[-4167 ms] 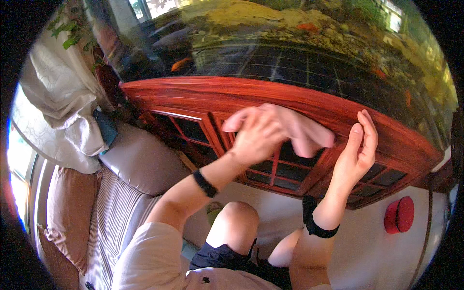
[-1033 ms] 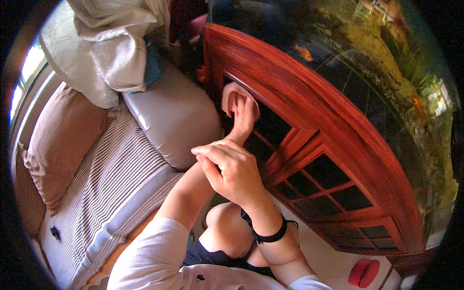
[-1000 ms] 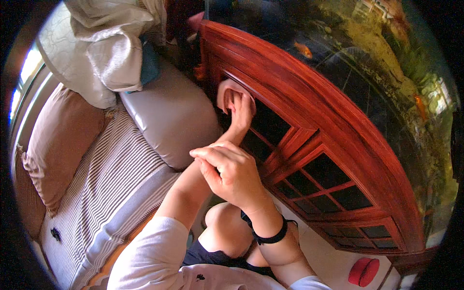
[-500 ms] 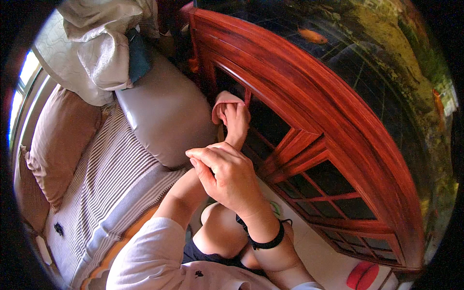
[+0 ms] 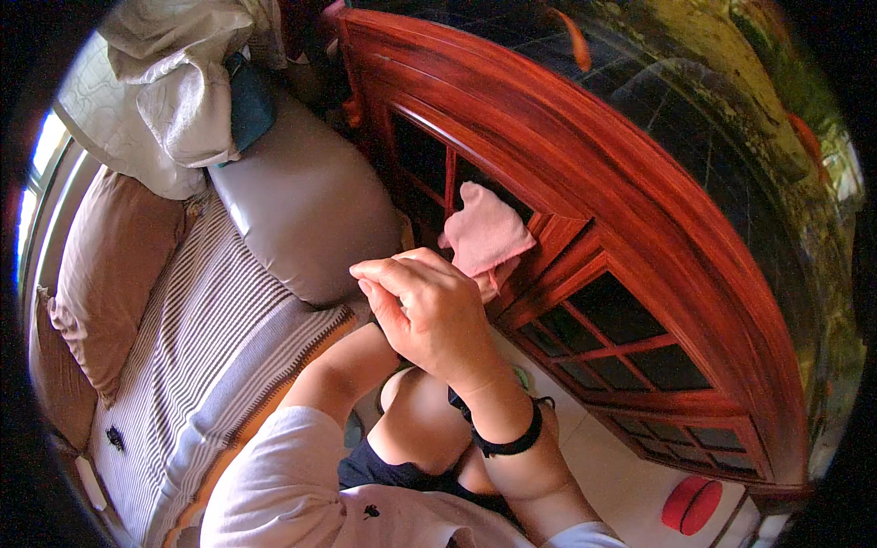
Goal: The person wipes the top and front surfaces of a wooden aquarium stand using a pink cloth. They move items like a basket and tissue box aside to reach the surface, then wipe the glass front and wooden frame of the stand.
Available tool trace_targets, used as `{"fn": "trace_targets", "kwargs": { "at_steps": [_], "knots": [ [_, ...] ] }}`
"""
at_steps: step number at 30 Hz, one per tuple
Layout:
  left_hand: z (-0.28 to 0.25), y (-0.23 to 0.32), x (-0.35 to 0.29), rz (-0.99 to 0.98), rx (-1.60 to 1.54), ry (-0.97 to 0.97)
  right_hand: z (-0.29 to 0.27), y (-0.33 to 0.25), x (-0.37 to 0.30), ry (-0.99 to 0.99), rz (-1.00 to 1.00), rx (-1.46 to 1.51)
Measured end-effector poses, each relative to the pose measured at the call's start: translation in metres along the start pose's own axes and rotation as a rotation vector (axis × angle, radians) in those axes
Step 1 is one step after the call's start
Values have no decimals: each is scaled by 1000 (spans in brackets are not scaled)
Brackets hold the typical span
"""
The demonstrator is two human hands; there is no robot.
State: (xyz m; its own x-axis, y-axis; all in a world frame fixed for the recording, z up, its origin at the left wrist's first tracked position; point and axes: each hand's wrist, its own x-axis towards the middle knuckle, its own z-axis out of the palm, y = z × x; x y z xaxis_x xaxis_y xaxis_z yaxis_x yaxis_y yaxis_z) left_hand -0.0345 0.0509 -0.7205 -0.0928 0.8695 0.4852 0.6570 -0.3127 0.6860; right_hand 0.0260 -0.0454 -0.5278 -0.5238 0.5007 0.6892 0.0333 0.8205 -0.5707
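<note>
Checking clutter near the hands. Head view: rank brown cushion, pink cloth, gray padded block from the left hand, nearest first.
1. Pink cloth: against the left hand, partly covering it.
2. Gray padded block: left of the hand.
3. Brown cushion: farther left, beyond the block.

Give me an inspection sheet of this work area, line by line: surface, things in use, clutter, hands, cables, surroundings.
Surface: red-brown wooden cabinet, its doors set with dark panes.
Things in use: pink cloth, crumpled, in front of a cabinet door; whether it touches cannot be told.
Clutter: red round case on the pale floor; small black item on the striped cover.
Left hand: at the cloth, mostly hidden; grip unclear.
Right hand: crosses above the left forearm, fingers together; nothing seen in it.
Cables: nothing seen.
Surroundings: fish tank above the cabinet, with orange fish; grey cushion and brown pillow on the left.
</note>
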Motion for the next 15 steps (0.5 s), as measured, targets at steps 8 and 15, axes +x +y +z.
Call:
{"fn": "trace_targets", "kwargs": {
  "at_steps": [8, 15],
  "knots": [
    [-55, 70, 87, -90, -464, 545, 0, -6, -1, -10, -16, 22],
    [-13, 101, 22, 208, 1, 190, -4, 3, 2, 29, 10, 24]
  ]
}}
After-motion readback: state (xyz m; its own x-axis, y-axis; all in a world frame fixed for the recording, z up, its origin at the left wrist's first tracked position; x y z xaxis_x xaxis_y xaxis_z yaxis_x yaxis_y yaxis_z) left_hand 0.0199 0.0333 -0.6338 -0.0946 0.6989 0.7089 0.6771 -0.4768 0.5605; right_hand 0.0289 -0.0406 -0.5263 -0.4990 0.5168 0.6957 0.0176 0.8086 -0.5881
